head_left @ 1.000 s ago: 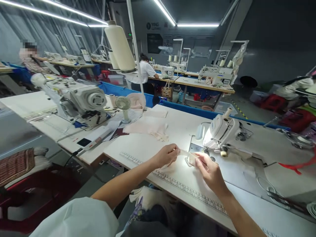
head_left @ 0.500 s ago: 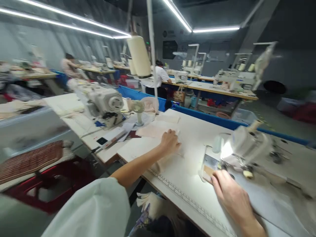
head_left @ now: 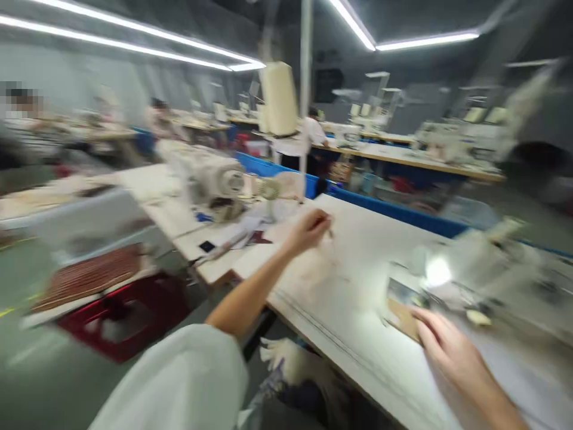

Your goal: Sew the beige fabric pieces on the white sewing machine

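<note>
My left hand (head_left: 311,230) is raised over the white sewing table, its fingers pinched together. A pale, thin fabric piece (head_left: 316,269) hangs or lies just below those fingers, smeared by motion, and seems to be gripped at its upper edge. At the right, my right hand (head_left: 452,343) has its fingers closed on the edge of a tan flat piece (head_left: 405,319), which looks like card. That piece lies beside the metal plate (head_left: 400,292) of a sewing machine (head_left: 483,263) with a bright lamp on.
Another sewing machine (head_left: 206,173) stands at the left beyond a small fan (head_left: 269,194). A thread cone (head_left: 280,98) hangs by a pole (head_left: 306,101). A red stool (head_left: 125,316) with a woven mat stands left. Co-workers sit at tables behind.
My left hand has lifted from the table, its fingers drawn into a pinch. My right hand stays at the tan piece, more of which shows. The view has swung left and is blurred.
</note>
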A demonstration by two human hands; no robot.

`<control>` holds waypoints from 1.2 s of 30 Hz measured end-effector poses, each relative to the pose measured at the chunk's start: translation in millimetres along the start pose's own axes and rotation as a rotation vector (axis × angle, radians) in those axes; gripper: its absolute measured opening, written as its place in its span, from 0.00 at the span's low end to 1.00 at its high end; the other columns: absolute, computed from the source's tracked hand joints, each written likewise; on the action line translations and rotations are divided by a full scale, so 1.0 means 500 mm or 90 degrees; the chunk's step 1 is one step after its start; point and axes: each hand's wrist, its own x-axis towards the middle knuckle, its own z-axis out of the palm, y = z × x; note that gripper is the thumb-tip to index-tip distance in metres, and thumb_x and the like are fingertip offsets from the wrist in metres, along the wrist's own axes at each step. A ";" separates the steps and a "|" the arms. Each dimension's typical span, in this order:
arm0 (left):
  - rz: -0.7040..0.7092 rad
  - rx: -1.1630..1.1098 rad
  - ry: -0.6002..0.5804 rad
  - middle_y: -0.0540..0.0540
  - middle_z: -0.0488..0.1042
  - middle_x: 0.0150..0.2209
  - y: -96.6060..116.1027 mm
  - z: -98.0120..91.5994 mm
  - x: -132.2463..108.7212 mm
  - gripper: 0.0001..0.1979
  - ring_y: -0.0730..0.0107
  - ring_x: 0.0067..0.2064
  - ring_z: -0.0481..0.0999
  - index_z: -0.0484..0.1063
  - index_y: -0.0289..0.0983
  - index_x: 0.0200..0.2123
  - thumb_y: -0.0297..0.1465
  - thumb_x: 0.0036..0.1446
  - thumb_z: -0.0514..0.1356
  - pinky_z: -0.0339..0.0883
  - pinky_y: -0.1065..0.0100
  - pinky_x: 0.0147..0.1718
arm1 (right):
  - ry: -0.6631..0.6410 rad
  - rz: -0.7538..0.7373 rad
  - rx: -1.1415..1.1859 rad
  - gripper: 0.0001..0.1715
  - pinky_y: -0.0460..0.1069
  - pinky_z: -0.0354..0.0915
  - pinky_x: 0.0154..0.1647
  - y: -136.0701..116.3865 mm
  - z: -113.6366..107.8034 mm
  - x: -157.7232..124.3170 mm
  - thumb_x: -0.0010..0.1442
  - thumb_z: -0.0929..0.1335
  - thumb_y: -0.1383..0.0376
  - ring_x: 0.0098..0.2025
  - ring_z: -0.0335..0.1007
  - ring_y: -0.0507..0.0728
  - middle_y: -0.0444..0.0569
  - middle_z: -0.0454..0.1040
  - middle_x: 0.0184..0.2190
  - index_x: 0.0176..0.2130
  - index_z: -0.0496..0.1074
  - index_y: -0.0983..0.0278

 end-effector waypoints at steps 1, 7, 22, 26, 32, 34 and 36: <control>0.016 0.013 -0.090 0.50 0.75 0.26 0.009 -0.002 -0.019 0.11 0.71 0.27 0.68 0.68 0.39 0.34 0.39 0.64 0.60 0.60 0.71 0.28 | -0.016 0.012 0.001 0.19 0.58 0.74 0.41 -0.014 -0.013 -0.003 0.66 0.62 0.57 0.42 0.80 0.66 0.58 0.83 0.40 0.43 0.80 0.59; -0.093 0.037 -0.489 0.48 0.80 0.26 -0.036 0.081 -0.098 0.16 0.71 0.23 0.67 0.71 0.39 0.35 0.46 0.62 0.58 0.54 0.71 0.24 | -0.111 0.035 -0.048 0.21 0.55 0.71 0.46 -0.071 -0.046 -0.027 0.73 0.58 0.63 0.45 0.75 0.61 0.55 0.79 0.43 0.53 0.77 0.61; -0.107 0.037 -0.576 0.49 0.80 0.25 -0.054 0.232 0.024 0.12 0.71 0.24 0.66 0.74 0.38 0.29 0.42 0.48 0.62 0.54 0.69 0.24 | -0.132 -0.058 -0.354 0.18 0.53 0.54 0.36 -0.079 -0.011 -0.007 0.75 0.63 0.58 0.37 0.67 0.59 0.54 0.77 0.39 0.53 0.78 0.64; -0.035 0.029 -0.580 0.49 0.79 0.25 -0.020 0.275 0.013 0.10 0.69 0.26 0.71 0.73 0.39 0.27 0.39 0.50 0.61 0.60 0.69 0.27 | -0.116 -0.040 -0.372 0.18 0.53 0.55 0.36 -0.080 -0.003 -0.012 0.75 0.63 0.60 0.38 0.67 0.59 0.54 0.77 0.38 0.45 0.79 0.65; -0.006 0.119 -0.511 0.51 0.75 0.23 -0.035 0.321 -0.018 0.10 0.66 0.28 0.72 0.68 0.41 0.23 0.39 0.52 0.59 0.62 0.67 0.28 | -0.118 -0.011 -0.377 0.18 0.53 0.55 0.37 -0.091 0.001 -0.017 0.76 0.61 0.63 0.36 0.66 0.58 0.53 0.75 0.35 0.44 0.79 0.65; 0.007 0.167 -0.500 0.51 0.75 0.24 -0.045 0.325 -0.016 0.09 0.66 0.28 0.72 0.68 0.41 0.23 0.38 0.52 0.58 0.61 0.67 0.29 | -0.121 -0.008 -0.374 0.18 0.53 0.56 0.37 -0.092 -0.003 -0.017 0.75 0.61 0.63 0.37 0.66 0.59 0.54 0.75 0.35 0.46 0.79 0.65; 0.011 0.190 -0.504 0.51 0.75 0.24 -0.050 0.324 -0.011 0.09 0.66 0.29 0.71 0.68 0.40 0.23 0.37 0.51 0.58 0.60 0.67 0.29 | -0.122 -0.002 -0.365 0.19 0.53 0.56 0.37 -0.093 -0.006 -0.017 0.75 0.61 0.63 0.37 0.66 0.59 0.54 0.75 0.36 0.47 0.79 0.65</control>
